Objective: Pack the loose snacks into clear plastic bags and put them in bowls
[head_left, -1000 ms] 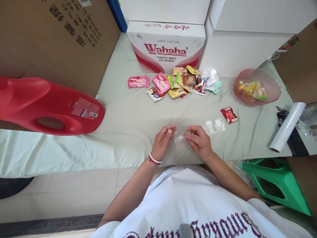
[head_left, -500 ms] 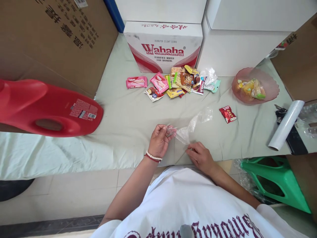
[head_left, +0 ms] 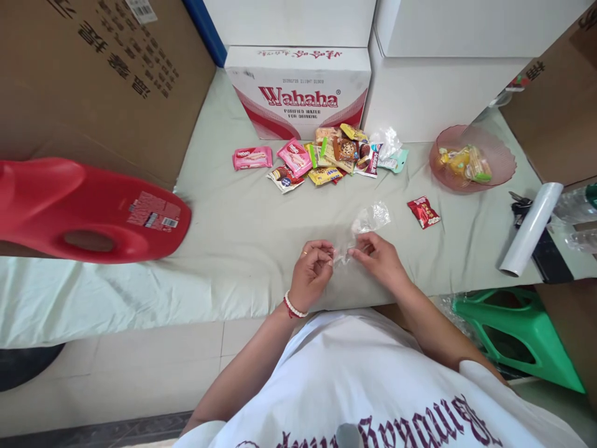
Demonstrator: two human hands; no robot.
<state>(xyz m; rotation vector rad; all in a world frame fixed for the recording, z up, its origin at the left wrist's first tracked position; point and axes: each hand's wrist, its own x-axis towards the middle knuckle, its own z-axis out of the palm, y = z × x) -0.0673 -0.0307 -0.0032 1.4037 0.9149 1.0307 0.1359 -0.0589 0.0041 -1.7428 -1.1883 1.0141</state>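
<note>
A crumpled see-through plastic bag (head_left: 372,218) lies just beyond my fingers, and its near end stretches between my two hands. My left hand (head_left: 315,272), with a bead bracelet at the wrist, pinches that near end. My right hand (head_left: 379,258) has its thumb and forefinger closed on the bag's right side, low over the cloth. A small red candy packet (head_left: 424,213) rests to the right, apart from both hands. Farther back is a heap of wrapped snacks (head_left: 333,155), with a pink wafer packet (head_left: 252,158) at its left.
A pink bowl (head_left: 506,163) holding several packets stands at the back right. Near it are a white roll (head_left: 532,230) and keys. A red jug (head_left: 153,227) lies at the left. Boxes, among them a Wahaha carton (head_left: 303,93), line the back. A green stool (head_left: 545,348) is below right.
My right hand has moved forward and taken hold of the plastic. My left hand has shifted slightly right and down. The bag has bunched up, and the view has turned a little.
</note>
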